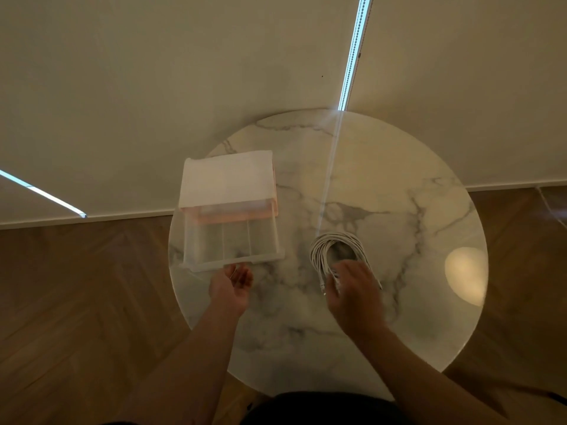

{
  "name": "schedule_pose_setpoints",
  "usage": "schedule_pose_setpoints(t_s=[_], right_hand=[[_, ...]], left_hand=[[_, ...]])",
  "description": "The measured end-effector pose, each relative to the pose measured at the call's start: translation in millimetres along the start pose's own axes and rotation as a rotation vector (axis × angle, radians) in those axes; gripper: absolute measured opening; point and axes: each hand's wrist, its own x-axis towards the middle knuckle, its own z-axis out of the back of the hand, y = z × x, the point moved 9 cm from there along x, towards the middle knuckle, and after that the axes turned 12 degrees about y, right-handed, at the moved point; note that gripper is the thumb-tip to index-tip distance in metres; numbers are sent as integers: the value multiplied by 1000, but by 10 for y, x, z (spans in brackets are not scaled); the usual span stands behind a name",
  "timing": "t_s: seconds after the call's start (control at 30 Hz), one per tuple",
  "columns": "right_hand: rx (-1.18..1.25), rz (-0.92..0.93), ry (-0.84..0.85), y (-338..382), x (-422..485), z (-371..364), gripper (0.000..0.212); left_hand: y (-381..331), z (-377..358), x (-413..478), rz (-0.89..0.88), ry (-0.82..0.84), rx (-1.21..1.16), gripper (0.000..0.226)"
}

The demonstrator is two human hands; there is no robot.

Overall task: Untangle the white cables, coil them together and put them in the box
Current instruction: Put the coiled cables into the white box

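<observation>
White cables, coiled into one oval bundle, are lying on the table just right of frame centre. They are not yet in the box. The coil's long axis is running up-down in the frame, with the closed loop pointing to the top and the loose plug ends trailing toward the bottom, under the fingers. The right hand is covering that lower end, back of hand to the camera and fingers bent over the strands. Whether it is actually gripping them can't be told from here.

The left hand is hovering palm-up at centre-left, relaxed and holding nothing, with its fingertips just short of the box's lower rim. The clear box is sitting left of the cables, well apart from them, with its lid tipped back toward the top of the frame, so the opening is facing up. The right hand is much the nearer to the cables and the left is nearer to the box. By the look of it, the coming move is a lift and a carry leftward across the frame.
</observation>
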Motion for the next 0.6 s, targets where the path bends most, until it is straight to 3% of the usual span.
schedule_pose_setpoints(t_s=[0.2,0.33,0.43,0.6], right_hand=[[-189,-344,412,-10,288,-822,32],[-254,-490,444,-174,295,-993,33],[-278,-512,426,-214,299,-1041,25],[-427,-320,405,-262,324,-1080,22]], left_hand=[[243,120,-138,119,25,218,14],[297,151,-180,156,79,294,15],[326,131,-188,178,128,325,15],[353,-14,-240,182,211,425,19]])
